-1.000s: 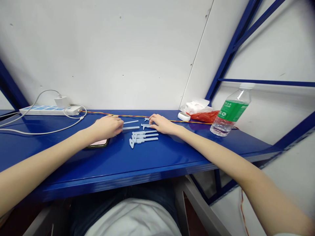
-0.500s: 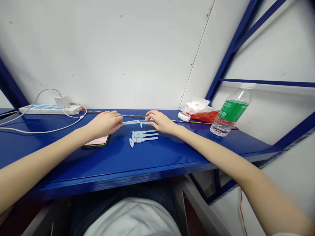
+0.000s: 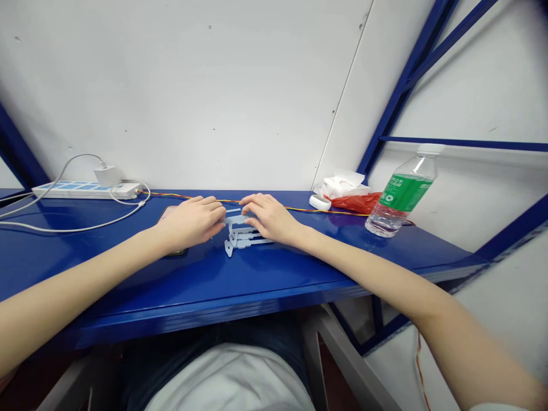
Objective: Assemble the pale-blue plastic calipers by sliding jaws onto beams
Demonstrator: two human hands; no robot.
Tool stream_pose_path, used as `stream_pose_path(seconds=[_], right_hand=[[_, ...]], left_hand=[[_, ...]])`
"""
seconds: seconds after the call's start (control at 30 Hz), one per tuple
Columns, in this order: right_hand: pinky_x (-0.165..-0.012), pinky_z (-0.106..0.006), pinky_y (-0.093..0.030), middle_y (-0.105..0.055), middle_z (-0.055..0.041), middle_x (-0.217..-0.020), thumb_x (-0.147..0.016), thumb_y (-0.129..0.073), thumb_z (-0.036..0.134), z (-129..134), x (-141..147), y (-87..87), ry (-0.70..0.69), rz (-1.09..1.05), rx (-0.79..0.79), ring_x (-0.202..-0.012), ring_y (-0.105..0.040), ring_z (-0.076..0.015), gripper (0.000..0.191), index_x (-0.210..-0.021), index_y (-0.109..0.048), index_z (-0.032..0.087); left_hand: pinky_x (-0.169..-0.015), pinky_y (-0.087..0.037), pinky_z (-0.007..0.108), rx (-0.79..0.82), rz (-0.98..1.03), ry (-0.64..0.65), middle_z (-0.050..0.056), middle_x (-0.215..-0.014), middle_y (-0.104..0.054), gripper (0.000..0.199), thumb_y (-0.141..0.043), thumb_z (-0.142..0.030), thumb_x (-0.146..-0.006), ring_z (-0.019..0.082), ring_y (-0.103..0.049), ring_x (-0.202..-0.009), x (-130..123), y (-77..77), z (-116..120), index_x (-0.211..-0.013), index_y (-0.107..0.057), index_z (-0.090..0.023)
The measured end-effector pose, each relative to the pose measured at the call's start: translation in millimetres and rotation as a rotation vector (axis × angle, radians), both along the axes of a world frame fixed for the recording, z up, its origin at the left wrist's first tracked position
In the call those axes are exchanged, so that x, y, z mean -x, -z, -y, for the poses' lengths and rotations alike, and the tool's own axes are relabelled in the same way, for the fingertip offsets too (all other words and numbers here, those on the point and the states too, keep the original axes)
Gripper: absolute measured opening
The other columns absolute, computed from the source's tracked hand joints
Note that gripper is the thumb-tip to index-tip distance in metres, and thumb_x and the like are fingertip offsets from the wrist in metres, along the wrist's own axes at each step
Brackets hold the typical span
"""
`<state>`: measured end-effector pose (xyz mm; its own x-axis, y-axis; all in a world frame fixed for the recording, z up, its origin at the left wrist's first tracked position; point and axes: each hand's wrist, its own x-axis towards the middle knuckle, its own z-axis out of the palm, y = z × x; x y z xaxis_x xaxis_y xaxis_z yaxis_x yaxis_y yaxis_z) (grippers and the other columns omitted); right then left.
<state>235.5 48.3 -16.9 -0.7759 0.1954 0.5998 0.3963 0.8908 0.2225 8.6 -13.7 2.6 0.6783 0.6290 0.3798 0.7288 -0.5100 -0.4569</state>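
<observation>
**Hands drawn inward over the caliper parts.**
Since the earlier views, the left hand (image 3: 190, 222) and right hand (image 3: 272, 218) have closed together on the pale blue plastic caliper (image 3: 235, 220), now shifted forward from the rear edge of the blue metal bench (image 3: 274, 274), directly above two similar pale blue calipers (image 3: 250, 243).

Nothing can be read. The green label (image 3: 401, 191) on the water bottle (image 3: 382, 221) carries white marks that look like characters, but they are too small and blurred to make out. The blue patches on the power strip (image 3: 72, 190) show no legible marking either
</observation>
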Motion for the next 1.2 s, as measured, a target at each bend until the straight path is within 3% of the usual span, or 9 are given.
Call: stream_pose_path(seconds=[0.2, 0.43, 0.57, 0.7, 0.93, 1.2], right_hand=[[-0.087, -0.038, -0.042, -0.061, -0.0118, -0.112, -0.088, -0.056, 0.030, 5, -1, -2.1, 0.012, 0.007, 0.022, -0.107, -0.056, -0.0226, 0.017, -0.098, -0.058, 0.017], [-0.086, -0.038, -0.042, -0.062, -0.0112, -0.112, -0.089, -0.054, 0.031, 4, -1, -0.2, 0.014, 0.032, -0.009, -0.104, -0.057, -0.0223, 0.016, -0.093, -0.061, 0.017], [-0.085, -0.037, -0.043, -0.063, -0.0100, -0.110, -0.089, -0.055, 0.028, -2, -5, -0.9, 0.047, 0.006, -0.002, -0.100, -0.058, -0.0212, 0.013, -0.092, -0.061, 0.017], [-0.084, -0.037, -0.043, -0.063, -0.0101, -0.107, -0.088, -0.057, 0.027, -10, -11, -2.8, 0.107, -0.049, 0.019, -0.098, -0.058, -0.0216, 0.011, -0.089, -0.060, 0.017], [-0.086, -0.037, -0.041, -0.063, -0.0095, -0.106, -0.089, -0.054, 0.030, 1, -5, -4.4, 0.056, -0.044, 0.007, -0.098, -0.056, -0.0208, 0.015, -0.089, -0.061, 0.017], [-0.084, -0.035, -0.040, -0.064, -0.0096, -0.105, -0.091, -0.051, 0.032, 9, -2, -5.7, 0.013, -0.008, -0.085, -0.100, -0.056, -0.0206, 0.017, -0.090, -0.060, 0.017]], left_hand=[[-0.069, -0.044, 0.032, -0.034, 0.004, -0.019, 0.006, -0.081, -0.065, 0.023, -0.042, -0.030, -0.091, 0.020, -0.060, -0.080, -2, -1.1, 2, -0.081, -0.058, -0.016], [-0.074, -0.046, 0.034, 0.005, 0.006, -0.027, 0.007, -0.086, -0.065, 0.025, -0.041, -0.031, -0.091, 0.022, -0.060, -0.087, -6, 0.9, 4, -0.086, -0.060, -0.016], [-0.072, -0.047, 0.033, 0.014, 0.055, -0.130, 0.009, -0.096, -0.064, 0.034, -0.043, -0.042, -0.090, 0.025, -0.059, -0.095, -1, -1.5, 4, -0.103, -0.059, -0.015], [-0.072, -0.048, 0.034, 0.037, 0.067, -0.229, 0.009, -0.092, -0.064, 0.041, -0.040, -0.047, -0.090, 0.026, -0.059, -0.093, 6, -4.0, 2, -0.098, -0.061, -0.013], [-0.081, -0.047, 0.037, 0.091, 0.058, -0.028, 0.010, -0.090, -0.065, 0.035, -0.039, -0.042, -0.090, 0.025, -0.060, -0.093, -8, 2.1, 11, -0.092, -0.062, -0.016], [-0.078, -0.048, 0.035, 0.167, 0.275, -0.096, 0.007, -0.093, -0.064, 0.028, -0.038, -0.037, -0.087, 0.023, -0.059, -0.092, -10, -4.3, 15, -0.096, -0.057, -0.018]])
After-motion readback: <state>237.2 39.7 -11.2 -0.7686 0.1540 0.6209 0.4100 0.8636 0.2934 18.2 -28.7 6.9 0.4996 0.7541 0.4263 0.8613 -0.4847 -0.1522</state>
